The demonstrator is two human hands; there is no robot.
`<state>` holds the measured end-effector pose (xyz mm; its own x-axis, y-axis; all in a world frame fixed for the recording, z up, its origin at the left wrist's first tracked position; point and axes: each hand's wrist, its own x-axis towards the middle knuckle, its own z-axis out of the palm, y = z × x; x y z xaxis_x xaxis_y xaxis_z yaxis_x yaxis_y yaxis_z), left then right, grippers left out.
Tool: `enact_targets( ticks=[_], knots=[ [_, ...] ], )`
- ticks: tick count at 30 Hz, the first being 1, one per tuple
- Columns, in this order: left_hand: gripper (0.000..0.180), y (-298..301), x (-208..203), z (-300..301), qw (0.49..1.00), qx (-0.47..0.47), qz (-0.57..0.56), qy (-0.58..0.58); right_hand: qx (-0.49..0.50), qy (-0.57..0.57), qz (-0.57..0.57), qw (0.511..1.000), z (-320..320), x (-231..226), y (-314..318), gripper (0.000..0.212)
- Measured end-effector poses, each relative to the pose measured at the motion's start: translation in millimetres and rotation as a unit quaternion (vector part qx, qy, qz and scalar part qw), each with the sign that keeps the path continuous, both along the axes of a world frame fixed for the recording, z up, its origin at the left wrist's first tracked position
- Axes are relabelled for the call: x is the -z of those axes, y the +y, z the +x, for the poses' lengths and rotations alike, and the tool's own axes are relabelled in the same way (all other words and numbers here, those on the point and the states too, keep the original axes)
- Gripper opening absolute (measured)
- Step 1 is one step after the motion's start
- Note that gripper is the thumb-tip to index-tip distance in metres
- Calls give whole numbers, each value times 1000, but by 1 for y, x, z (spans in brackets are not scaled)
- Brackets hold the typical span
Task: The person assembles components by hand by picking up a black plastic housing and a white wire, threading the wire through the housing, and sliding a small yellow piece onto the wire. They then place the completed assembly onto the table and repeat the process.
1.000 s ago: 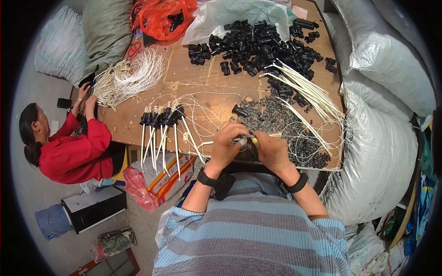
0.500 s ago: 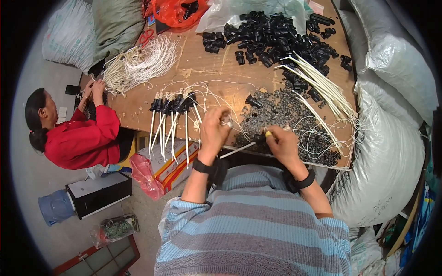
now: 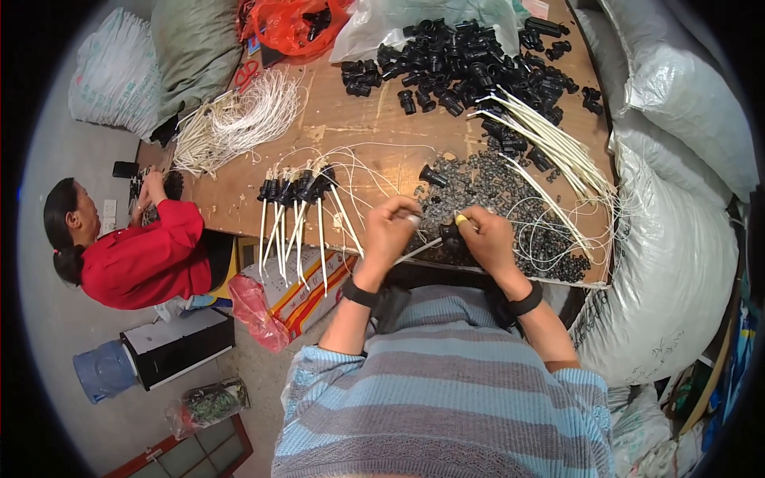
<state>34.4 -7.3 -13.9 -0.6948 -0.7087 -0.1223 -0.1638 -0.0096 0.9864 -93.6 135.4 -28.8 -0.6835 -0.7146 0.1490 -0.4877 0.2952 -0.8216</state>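
Note:
At the front edge of the table my right hand (image 3: 490, 243) pinches a black plastic fitting (image 3: 451, 236), its thumb bearing something yellow at the tip. A cream sleeved cord (image 3: 419, 249) runs from that fitting down toward my left hand (image 3: 389, 233). My left fingers are closed together, with a white patch at one tip; what they hold, if anything, is hidden. Under and beyond both hands spread many small dark and clear pieces (image 3: 478, 177). Left of them, several black fittings with cream cords (image 3: 296, 190) lie in a row, their cord ends hanging over the edge.
A heap of black fittings (image 3: 470, 68) and a bundle of cream cords (image 3: 550, 147) lie at the far right. Another cord bundle (image 3: 239, 119) is far left, near red scissors (image 3: 246, 75). A person in red (image 3: 143, 255) works at the left end. White sacks (image 3: 661, 263) stand right.
My left hand has moved right and slightly down, closer to my right hand. The right hand stays on the black fitting. The person in red has drawn their hands away from the cord bundle.

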Motion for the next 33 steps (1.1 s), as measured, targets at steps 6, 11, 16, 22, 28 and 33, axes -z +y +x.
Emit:
enact_targets(
  ticks=[6,11,16,22,28,33],
  knots=[
    [18,31,-6,-31,944,34,-328,1,36,128,-8,991,8,-5,-7,18],
    [23,33,0,-36,997,-36,-65,5,18,237,25,971,11,-14,1,6],
    [25,30,4,-32,1000,11,-22,-2,3,255,-9,967,10,-10,1,9],
    [21,27,2,-30,988,25,-149,-22,-15,233,-21,972,10,-17,4,7],
    [18,15,16,-23,971,1,-237,6,-58,-9,-97,994,2,-23,9,10],
    [38,28,-30,-29,940,150,-304,36,-66,-564,-181,803,-20,-21,20,17]
  ],
)
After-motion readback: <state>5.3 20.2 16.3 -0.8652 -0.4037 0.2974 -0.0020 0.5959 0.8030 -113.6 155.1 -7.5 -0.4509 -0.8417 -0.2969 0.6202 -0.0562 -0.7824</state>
